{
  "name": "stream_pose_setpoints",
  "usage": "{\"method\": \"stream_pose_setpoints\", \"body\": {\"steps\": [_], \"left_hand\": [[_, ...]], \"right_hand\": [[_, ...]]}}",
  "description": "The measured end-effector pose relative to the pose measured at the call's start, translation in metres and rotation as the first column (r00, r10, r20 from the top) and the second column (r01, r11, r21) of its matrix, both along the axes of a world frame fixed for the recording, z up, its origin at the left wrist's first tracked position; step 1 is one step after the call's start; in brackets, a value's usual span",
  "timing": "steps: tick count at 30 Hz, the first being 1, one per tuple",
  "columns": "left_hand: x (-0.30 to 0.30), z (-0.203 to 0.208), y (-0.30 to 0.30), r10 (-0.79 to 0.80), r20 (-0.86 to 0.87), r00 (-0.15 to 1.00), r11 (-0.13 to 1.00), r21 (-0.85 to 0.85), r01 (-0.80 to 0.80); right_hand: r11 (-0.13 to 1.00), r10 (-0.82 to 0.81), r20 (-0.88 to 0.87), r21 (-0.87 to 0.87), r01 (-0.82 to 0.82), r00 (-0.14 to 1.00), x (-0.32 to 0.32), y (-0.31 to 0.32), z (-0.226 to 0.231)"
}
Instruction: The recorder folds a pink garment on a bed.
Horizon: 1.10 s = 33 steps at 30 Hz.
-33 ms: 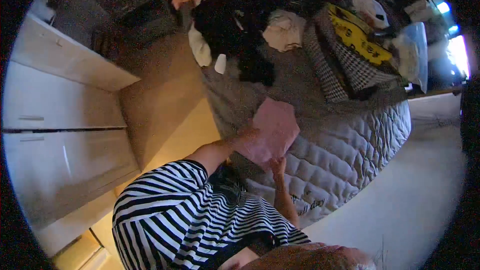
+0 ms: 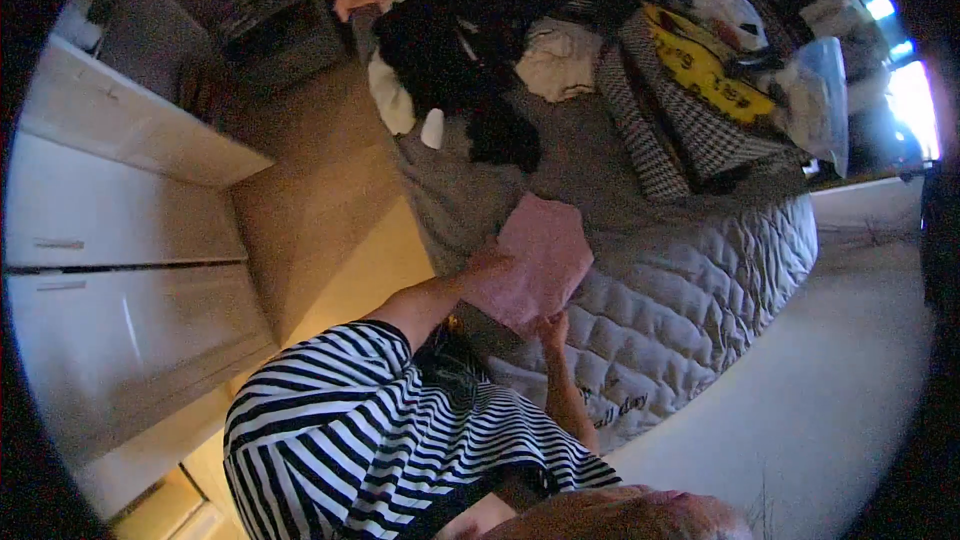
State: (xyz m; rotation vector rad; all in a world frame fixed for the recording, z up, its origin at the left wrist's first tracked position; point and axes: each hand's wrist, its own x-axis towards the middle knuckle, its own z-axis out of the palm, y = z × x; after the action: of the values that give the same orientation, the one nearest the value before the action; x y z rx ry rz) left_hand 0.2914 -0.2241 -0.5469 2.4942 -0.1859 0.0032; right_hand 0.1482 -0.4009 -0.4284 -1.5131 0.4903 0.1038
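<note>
A pink piece of cloth [image 2: 545, 245], which may be a small garment, is spread between my two hands over the near left part of the bed. My left hand [image 2: 488, 266] grips its left side, with the fingers partly lost against the pink fabric. At the lower corner my right hand [image 2: 551, 328] is closed on the cloth's edge. Beneath it lies the grey bedding [image 2: 450, 190], and to the right runs a quilted grey cover [image 2: 680, 310] with dark lettering.
Black clothing [image 2: 430, 50], a small white object [image 2: 432, 128], a cream garment [image 2: 560, 60] and a houndstooth cloth [image 2: 650, 125] with a yellow lettered piece [image 2: 705, 70] lie across the bed's far side. A clear plastic bag [image 2: 825, 105] stands far right. White drawers [image 2: 120, 210] line the left.
The whole scene sits slightly further left in the view. Both hands keep their places on the pink cloth.
</note>
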Motion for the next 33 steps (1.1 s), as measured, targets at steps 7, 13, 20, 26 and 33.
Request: {"method": "stream_pose_setpoints", "body": {"steps": [7, 13, 20, 26, 33], "left_hand": [[-0.012, 0.044, 0.035, -0.191, -0.267, 0.945, 0.896, -0.44, 0.056], [0.013, 0.069, 0.064, -0.38, -0.667, 0.641, 0.786, -0.598, -0.157], [0.049, 0.152, 0.042, -0.632, -0.671, 0.388, 0.492, -0.734, -0.468], [-0.014, 0.215, 0.058, -0.611, -0.479, 0.63, 0.355, -0.877, -0.323], [-0.04, 0.221, 0.154, -0.479, -0.532, 0.698, 0.273, -0.846, -0.458]], "right_hand": [[0.982, -0.01, -0.188, 0.185, 0.045, 0.982, -0.035, -0.028, -0.018], [0.956, 0.175, -0.21, -0.198, -0.217, 0.962, 0.044, -0.004, 0.023], [0.96, -0.107, -0.491, 0.176, 0.219, 0.865, 0.034, -0.052, -0.006], [0.808, 0.415, -0.216, -0.358, -0.467, 0.884, -0.047, -0.092, 0.006], [0.935, 0.245, -0.538, -0.09, -0.344, 0.806, -0.059, -0.032, 0.032]]}}
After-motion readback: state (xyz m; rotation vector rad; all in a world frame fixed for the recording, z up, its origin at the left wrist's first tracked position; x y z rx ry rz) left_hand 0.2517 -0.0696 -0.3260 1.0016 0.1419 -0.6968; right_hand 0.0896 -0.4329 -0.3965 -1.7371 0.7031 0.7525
